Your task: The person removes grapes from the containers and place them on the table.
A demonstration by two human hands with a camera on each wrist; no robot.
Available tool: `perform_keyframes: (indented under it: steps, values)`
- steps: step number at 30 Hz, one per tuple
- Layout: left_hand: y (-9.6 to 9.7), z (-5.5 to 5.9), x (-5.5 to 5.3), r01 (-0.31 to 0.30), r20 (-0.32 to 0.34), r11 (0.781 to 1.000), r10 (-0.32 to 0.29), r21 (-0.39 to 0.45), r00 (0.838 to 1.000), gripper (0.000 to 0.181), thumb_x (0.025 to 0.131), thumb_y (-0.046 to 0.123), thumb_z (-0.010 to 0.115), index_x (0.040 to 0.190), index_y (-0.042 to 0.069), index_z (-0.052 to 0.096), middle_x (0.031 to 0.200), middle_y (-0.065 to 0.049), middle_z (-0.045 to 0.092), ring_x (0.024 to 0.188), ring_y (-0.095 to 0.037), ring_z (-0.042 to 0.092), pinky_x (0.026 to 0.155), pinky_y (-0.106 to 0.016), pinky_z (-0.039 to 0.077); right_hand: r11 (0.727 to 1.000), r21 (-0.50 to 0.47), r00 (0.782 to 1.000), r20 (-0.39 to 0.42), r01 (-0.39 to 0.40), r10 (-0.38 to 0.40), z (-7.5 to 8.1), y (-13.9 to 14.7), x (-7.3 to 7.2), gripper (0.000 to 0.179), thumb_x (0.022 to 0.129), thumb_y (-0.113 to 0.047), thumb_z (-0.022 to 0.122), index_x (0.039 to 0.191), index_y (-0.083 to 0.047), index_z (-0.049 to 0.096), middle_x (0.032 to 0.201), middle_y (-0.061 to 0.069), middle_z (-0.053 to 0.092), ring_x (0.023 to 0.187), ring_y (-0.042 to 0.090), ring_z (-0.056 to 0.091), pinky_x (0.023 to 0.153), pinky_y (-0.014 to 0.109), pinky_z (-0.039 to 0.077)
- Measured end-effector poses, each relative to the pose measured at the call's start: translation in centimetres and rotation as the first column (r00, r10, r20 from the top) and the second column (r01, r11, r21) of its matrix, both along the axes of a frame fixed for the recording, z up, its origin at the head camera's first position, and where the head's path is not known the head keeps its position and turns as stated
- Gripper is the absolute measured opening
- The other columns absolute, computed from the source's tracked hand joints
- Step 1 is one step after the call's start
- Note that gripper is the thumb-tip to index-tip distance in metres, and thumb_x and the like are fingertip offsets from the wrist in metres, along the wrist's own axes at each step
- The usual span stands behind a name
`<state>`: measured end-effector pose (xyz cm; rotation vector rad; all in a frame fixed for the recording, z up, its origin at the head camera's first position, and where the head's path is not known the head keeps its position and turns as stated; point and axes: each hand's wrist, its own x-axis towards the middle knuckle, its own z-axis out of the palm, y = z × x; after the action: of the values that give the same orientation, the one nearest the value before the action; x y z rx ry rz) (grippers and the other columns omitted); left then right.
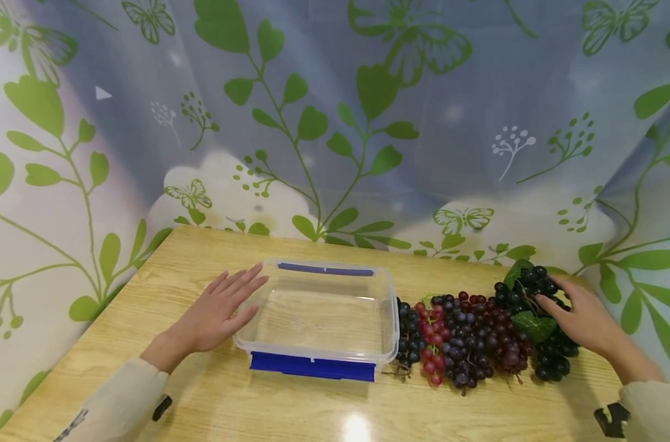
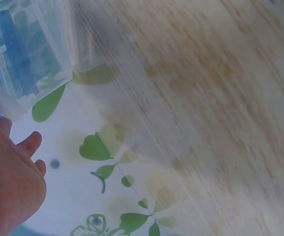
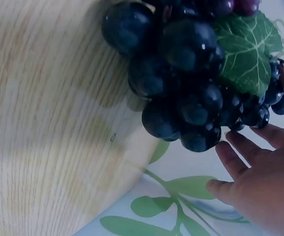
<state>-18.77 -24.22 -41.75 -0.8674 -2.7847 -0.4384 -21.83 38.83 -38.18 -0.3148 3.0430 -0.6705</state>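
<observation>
A clear plastic container (image 1: 320,319) with blue latch flaps stands on the table, without a lid over it. My left hand (image 1: 226,307) is held flat with straight fingers at the container's left rim and holds nothing. At the far right, my right hand (image 1: 583,313) grips a bunch of black grapes (image 1: 553,356) with green leaves, the thumb on one side and the fingers on the other. In the right wrist view, the fingertips (image 3: 225,147) meet the lower grapes beside a leaf (image 3: 250,51).
Between the container and the black grapes lies a row of other bunches: dark blue grapes (image 1: 409,334), red grapes (image 1: 434,334), purple grapes (image 1: 462,350) and dark red grapes (image 1: 508,344). A patterned curtain (image 1: 323,123) hangs along the back edge of the wooden table (image 1: 213,393).
</observation>
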Motion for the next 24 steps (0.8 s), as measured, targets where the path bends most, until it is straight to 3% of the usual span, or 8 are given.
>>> perform_keyframes:
  steps: [14, 24]
  values:
    - [-0.1, 0.2, -0.5, 0.007, -0.021, 1.0, -0.008, -0.015, 1.0, 0.057, 0.102, 0.036, 0.042, 0.153, 0.017, 0.027, 0.157, -0.004, 0.02, 0.139, -0.032, 0.026, 0.111, -0.054, 0.012, 1.0, 0.009, 0.995, -0.104, 0.001, -0.001, -0.4, 0.0, 1.0, 0.068, 0.103, -0.033, 0.043, 0.146, 0.013, 0.018, 0.134, 0.046, 0.027, 0.115, 0.065, 0.026, 0.084, 0.073, 0.025]
    - [-0.8, 0.2, 0.2, -0.101, -0.129, 0.993, 0.093, -0.056, 0.987, 0.059, 0.101, 0.04, 0.041, 0.154, 0.021, 0.023, 0.156, -0.008, 0.023, 0.138, -0.033, 0.026, 0.11, -0.051, 0.016, 0.998, 0.062, 0.975, -0.217, -0.026, 0.039, -0.4, -1.1, 1.6, 0.067, 0.1, -0.031, 0.051, 0.142, 0.015, 0.027, 0.131, 0.045, 0.034, 0.114, 0.063, 0.03, 0.087, 0.072, 0.024]
